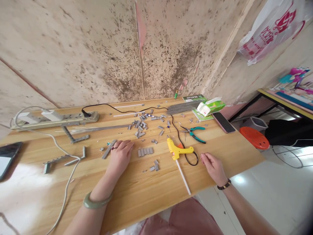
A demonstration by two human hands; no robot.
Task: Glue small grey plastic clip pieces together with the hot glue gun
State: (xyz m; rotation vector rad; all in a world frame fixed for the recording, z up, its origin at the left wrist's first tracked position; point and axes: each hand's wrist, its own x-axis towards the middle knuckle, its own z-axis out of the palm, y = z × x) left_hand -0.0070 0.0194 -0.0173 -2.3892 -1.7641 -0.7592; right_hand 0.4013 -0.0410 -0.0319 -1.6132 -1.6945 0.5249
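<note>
Where the left hand (121,154) rests, a grey strip (108,151) slants away-right.

Across the middle of my feed I see a tabletop (151,192) of smooth, lightly glossy wood, a glue gun (180,150) of yellow plastic and matt grey blocks (145,152). At right I make out a glossy phone screen (223,122) and a shiny red plastic stool (254,137); the wall (97,39) up top looks rough.
</note>
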